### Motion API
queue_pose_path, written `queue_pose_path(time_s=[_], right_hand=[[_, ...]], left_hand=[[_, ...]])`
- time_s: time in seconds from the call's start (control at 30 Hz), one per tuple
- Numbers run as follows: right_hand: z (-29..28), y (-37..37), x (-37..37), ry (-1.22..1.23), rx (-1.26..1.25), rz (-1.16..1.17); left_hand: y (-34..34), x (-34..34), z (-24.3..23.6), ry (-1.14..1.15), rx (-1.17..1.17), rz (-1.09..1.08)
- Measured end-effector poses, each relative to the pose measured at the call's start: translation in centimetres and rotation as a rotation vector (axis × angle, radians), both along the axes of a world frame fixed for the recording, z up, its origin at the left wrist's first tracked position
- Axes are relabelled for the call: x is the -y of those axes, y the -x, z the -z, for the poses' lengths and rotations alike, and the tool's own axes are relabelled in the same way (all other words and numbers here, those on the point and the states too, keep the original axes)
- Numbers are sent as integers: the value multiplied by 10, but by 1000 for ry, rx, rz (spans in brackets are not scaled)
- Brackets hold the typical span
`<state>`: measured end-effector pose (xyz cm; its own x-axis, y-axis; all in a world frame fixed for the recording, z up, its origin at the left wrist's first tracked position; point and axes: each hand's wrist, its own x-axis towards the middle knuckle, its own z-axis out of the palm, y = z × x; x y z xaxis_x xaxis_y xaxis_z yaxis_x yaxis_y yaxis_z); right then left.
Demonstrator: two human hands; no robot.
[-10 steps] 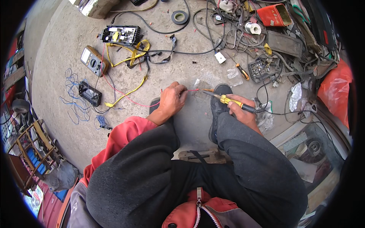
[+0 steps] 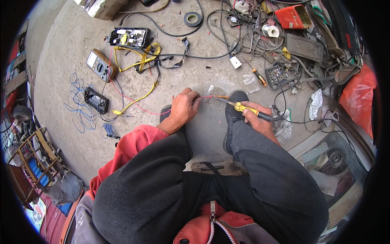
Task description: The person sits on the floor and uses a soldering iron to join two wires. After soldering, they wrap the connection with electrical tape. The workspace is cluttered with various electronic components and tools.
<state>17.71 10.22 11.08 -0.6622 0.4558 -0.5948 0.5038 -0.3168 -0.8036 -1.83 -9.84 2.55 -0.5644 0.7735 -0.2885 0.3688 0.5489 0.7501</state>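
My left hand (image 2: 185,106) is closed, pinching a red wire (image 2: 206,97) between thumb and finger, in front of my dark shoes (image 2: 237,97). My right hand (image 2: 258,120) is closed round a yellow-and-black soldering iron (image 2: 250,110). Its metal tip sits at the wire's end, touching or very close to it, beside a small orange-brown piece (image 2: 223,96). A clear plastic scrap (image 2: 216,89) lies just beyond. The red wire trails left toward a multimeter (image 2: 100,65), an open circuit housing (image 2: 127,37) and an empty black housing (image 2: 96,100).
Cables, yellow tape (image 2: 146,61), a black tape roll (image 2: 192,18) and blue wires (image 2: 79,103) lie about the floor. Rightward are a screwdriver (image 2: 259,77), tangled scrap, a solder spool (image 2: 270,30), an orange bag (image 2: 358,99) and a glass-topped frame (image 2: 333,162). A wooden frame (image 2: 30,166) stands left.
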Motion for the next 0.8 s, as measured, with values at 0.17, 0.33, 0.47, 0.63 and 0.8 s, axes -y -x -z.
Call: queue_pose_path(time_s=[0.17,0.33,0.47,0.63,0.8], right_hand=[[1,-1,-1,-19,-6,-21],[7,-3,-1,-29,-4,-33],[6,-3,-1,-37,2,-28],[5,-1,-1,-38,4,-29],[3,1,0,-45,13,-30]], left_hand=[[0,-1,-2,-4,-15,6],[0,-1,-1,-5,-13,1],[0,0,0,-10,-18,4],[0,-1,-2,6,36,-4],[0,-1,-3,14,31,-3]])
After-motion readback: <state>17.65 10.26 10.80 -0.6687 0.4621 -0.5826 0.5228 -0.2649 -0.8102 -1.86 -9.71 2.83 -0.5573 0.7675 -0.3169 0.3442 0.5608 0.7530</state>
